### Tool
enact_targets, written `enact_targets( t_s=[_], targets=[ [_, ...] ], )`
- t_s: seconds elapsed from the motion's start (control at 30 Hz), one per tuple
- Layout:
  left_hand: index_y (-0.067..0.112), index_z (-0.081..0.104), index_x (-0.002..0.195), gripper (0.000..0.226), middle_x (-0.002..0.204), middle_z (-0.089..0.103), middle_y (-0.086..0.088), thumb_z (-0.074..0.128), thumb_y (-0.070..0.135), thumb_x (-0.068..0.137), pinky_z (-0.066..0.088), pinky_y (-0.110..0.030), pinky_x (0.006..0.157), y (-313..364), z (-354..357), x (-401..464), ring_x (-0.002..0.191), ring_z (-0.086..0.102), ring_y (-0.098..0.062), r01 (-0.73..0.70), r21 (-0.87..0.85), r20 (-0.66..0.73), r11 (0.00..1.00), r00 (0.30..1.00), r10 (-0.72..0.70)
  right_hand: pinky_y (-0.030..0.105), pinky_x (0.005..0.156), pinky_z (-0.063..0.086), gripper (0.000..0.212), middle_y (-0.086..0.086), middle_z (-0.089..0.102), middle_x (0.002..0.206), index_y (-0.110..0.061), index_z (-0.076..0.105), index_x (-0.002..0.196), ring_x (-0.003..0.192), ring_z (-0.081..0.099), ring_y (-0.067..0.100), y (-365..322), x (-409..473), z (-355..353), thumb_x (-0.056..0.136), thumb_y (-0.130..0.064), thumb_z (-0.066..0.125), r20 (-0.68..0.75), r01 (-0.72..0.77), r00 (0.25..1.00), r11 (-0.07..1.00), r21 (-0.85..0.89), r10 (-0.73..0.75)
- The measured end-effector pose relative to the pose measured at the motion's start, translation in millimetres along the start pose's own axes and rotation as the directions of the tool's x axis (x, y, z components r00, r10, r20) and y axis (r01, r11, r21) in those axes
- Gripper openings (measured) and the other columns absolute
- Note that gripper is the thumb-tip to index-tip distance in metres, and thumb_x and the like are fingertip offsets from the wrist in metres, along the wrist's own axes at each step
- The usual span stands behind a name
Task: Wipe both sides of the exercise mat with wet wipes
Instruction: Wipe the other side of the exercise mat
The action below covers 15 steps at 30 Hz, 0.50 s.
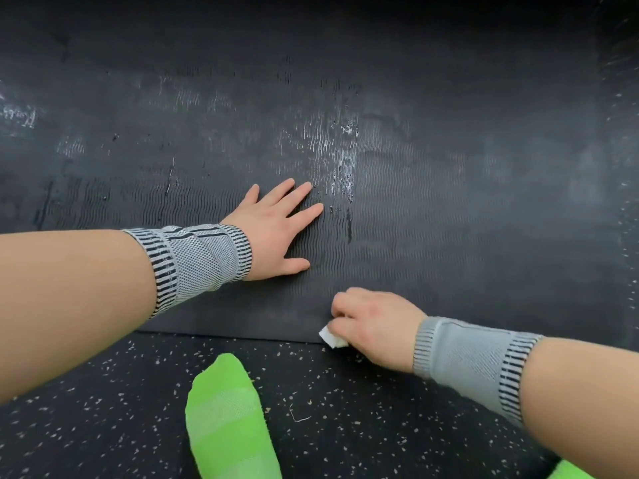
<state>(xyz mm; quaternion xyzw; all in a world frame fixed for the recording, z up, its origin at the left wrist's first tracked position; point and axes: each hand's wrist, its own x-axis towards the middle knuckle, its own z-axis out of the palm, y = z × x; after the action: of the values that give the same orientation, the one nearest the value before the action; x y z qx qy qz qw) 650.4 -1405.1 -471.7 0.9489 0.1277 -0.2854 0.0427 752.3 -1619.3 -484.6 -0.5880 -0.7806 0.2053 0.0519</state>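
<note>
Ribbed matt mat (415,202), wet-glossy streaks (340,160)

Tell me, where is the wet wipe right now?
In the head view, the wipe sits low and right of centre, held under the right hand at the near edge of the mat, just above the speckled floor.
</note>
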Motion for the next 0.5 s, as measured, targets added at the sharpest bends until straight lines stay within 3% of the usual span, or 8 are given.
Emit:
enact_targets(
  t_s=[0.17, 0.23, 0.4, 0.5],
  targets=[
    [0.03, -0.008, 0.156, 0.089, 0.162, -0.019, -0.001, 0.039, 0.069, 0.09, 0.009, -0.055, 0.12, -2.7, -0.9, -1.1, 0.15, -0.013, -0.023, -0.012, 0.003, 0.005, 1.0, 1.0, 0.012, 0.036, 0.047, 0.051, 0.018, 0.007, 0.055, 0.077, -0.01, 0.066, 0.075, 0.062, 0.054, 0.026, 39.8, 40.7, -18.6, 0.063, -0.006, 0.079, -0.23, -0.17, 0.959, 0.985, -0.001, 0.166],
    [0.03, -0.007, 0.156, 0.089, 0.162, -0.019, -0.001, 0.039, 0.069, 0.09, 0.009, -0.055, 0.12, -3.6, -0.3, -0.9, 0.15, -0.013, -0.023, -0.017, 0.006, 0.002, 1.0, 1.0, 0.017, 0.033, 0.046, 0.05, 0.021, 0.004, 0.055, 0.075, -0.014, 0.064, 0.073, 0.061, 0.053, 0.023, 29.6, 32.3, -15.4, 0.06, -0.01, 0.08, -0.191, -0.104, 0.977, 0.994, -0.026, 0.097],
    [0.031, -0.008, 0.155, 0.089, 0.162, -0.02, -0.001, 0.039, 0.069, 0.09, 0.009, -0.054, 0.121, -4.9, 0.9, -0.8, 0.15, -0.014, -0.023, -0.019, -0.009, -0.005, 1.0, 1.0, 0.019, 0.025, 0.042, 0.046, 0.016, -0.002, 0.057, 0.08, -0.02, 0.062, 0.072, 0.067, 0.053, 0.016, -0.7, -2.6, -4.7, 0.063, -0.018, 0.075, 0.058, 0.16, 0.986, 0.987, -0.008, -0.159],
    [0.031, -0.007, 0.156, 0.09, 0.163, -0.019, 0.0, 0.04, 0.07, 0.089, 0.01, -0.053, 0.121, -4.7, 0.4, -0.5, 0.15, -0.012, -0.023, -0.022, -0.007, -0.009, 1.0, 1.0, 0.021, 0.026, 0.041, 0.045, 0.027, 0.003, 0.058, 0.08, -0.017, 0.064, 0.071, 0.067, 0.055, 0.021, 28.3, 20.6, -13.2, 0.053, -0.012, 0.083, -0.027, 0.107, 0.994, 0.992, -0.064, -0.109]
  ],
)
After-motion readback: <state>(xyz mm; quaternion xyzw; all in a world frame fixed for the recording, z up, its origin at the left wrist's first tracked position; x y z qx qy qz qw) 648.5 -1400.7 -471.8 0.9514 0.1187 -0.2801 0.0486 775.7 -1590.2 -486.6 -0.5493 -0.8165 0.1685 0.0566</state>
